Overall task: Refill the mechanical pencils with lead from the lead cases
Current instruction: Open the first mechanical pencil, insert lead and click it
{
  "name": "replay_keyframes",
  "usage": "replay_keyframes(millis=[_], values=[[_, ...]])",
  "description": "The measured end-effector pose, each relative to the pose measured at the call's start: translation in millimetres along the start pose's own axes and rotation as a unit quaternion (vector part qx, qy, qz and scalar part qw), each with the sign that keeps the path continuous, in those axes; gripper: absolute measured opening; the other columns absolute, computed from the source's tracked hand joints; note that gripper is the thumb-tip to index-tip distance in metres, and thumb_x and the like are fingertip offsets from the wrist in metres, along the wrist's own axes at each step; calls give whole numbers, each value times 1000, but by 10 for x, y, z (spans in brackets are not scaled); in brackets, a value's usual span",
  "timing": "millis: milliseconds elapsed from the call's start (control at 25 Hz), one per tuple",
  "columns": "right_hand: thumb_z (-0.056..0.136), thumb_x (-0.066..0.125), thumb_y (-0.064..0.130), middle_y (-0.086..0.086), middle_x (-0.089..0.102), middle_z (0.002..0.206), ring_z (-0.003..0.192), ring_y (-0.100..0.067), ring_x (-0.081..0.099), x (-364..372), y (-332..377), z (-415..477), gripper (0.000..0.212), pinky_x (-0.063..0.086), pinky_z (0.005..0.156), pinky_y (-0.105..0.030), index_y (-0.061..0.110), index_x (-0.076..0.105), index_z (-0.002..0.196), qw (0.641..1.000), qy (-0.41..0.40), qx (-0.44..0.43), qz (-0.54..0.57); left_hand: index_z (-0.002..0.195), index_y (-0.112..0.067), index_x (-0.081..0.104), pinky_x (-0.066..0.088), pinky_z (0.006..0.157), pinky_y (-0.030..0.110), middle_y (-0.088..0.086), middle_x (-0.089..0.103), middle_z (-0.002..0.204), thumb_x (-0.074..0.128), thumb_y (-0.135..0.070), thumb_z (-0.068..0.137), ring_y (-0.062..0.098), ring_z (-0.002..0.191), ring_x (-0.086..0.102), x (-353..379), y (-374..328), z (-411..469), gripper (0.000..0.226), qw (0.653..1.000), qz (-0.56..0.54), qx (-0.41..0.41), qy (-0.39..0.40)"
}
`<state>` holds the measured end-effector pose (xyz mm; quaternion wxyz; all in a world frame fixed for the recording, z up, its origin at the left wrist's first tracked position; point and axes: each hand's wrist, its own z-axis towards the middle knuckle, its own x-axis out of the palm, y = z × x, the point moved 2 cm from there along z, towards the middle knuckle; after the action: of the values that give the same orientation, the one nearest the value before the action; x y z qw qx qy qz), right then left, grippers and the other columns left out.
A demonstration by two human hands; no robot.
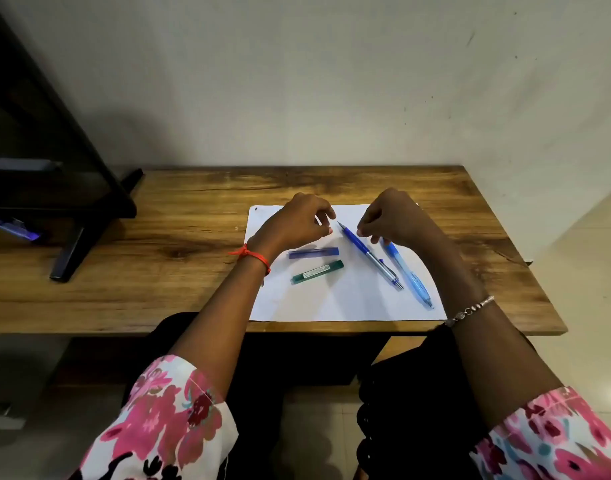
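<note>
On the white paper (331, 303) lie 2 pencils, a dark blue pencil (368, 253) and a light blue pencil (409, 277), beside 2 lead cases, a purple case (313, 252) and a green case (317, 271). The left hand (293, 221) and the right hand (392, 216) hover above with fingers curled; I cannot tell if they pinch anything.

The left hand (297, 220) covers the far left part of the white paper sheet (349, 299), and its curled fingers hide whether anything is pinched between them. The right hand (390, 216) hides the upper end of the light blue mechanical pencil (411, 278) and the sheet's far right corner; whether its fingertips hold anything is too small to tell. The print on the green lead case (317, 271) is too small to read, and a dark stand (72, 188) at left is cut off by the picture's edge.
</note>
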<state>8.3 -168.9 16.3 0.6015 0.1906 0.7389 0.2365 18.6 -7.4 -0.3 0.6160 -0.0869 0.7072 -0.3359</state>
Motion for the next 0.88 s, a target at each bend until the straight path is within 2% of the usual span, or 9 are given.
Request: replay_keyframes(millis=[160,280,320,440,520,600,680,760,880], values=[[76,74,4,-11,62,73,56,-16,57,109,31,4,19,47,53,-22,-4,69,93,997,30,35,-62,109,-7,65,51,90,38,10,68,104,62,-9,84,20,95,62,-7,17,0,26,1000,-1,-6,1],[71,78,10,-14,64,89,74,-26,64,173,30,51,28,55,73,-35,1,66,96,993,11,48,-105,113,-8,63,50,91,36,10,65,112,63,-10,83,21,100,61,1,10,-1,29,1000,1,1,4],[71,78,11,-15,66,91,76,-27,65,151,34,52,28,56,75,-36,1,68,95,994,-8,43,-100,117,-11,60,47,94,34,8,62,120,64,-13,83,20,108,58,-4,-5,-14,34,1000,14,9,-5],[76,70,7,-13,68,77,62,-19,61,27,73,13,14,52,58,-26,1,73,88,996,-32,20,77,131,-18,49,30,108,30,1,52,136,67,-21,83,19,127,44,-11,-84,-50,52,994,78,62,-37],[81,67,9,-12,68,73,58,-18,61,-41,77,-41,11,52,54,-24,2,74,87,975,-15,14,221,126,-17,55,21,113,31,2,60,126,67,-20,82,21,120,51,-23,-169,-74,45,984,95,131,-80],[85,65,17,-15,70,78,59,-19,66,-70,53,-73,19,55,54,-24,-1,71,90,946,30,28,321,110,-13,66,26,111,34,6,70,107,63,-18,84,27,102,60,-75,-186,-85,26,974,97,154,-132],[89,61,24,-14,73,82,61,-17,70,-88,17,-86,27,54,53,-20,-2,68,93,905,60,51,418,101,-10,71,39,99,36,11,71,95,62,-18,85,31,90,61,-137,-119,-83,19,981,92,102,-140],[90,60,24,-13,74,77,63,-18,71,-115,-16,-66,25,54,53,-18,0,68,89,856,28,57,512,99,-8,72,47,81,39,13,71,90,65,-16,83,31,86,61,-179,-25,-78,19,991,62,34,-111],[89,61,17,-12,72,70,63,-19,71,-129,-24,-15,19,56,57,-18,-1,67,87,818,-47,15,573,103,-7,70,51,79,35,14,71,88,68,-11,80,25,78,67,-171,-42,-94,23,996,-72,5,-60]])
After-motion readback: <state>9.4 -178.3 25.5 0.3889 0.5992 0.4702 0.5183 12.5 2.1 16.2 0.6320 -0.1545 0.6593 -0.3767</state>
